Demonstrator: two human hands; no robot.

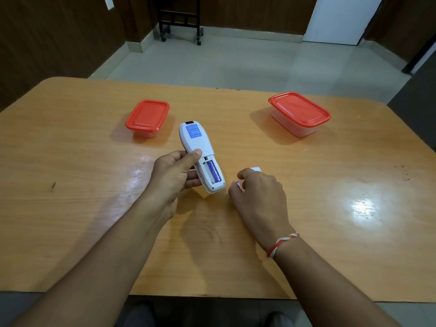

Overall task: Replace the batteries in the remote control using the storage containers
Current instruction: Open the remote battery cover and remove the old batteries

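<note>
Left hand [174,171] grips the remote [200,156], bay open; right hand [257,187], just right, pinches a battery [238,184].

The scene is being lit brightly from overhead; white glare is being thrown on the glossy table [361,204], soft shadows are being cast beneath both forearms, and edges are being bowed by wide-angle distortion.

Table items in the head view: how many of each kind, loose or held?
Containers with red lids: 2
Remote control: 1, held in the left hand
Batteries: 2, one in the remote, one in the right hand at
Battery cover: 1
Total: 6
</note>
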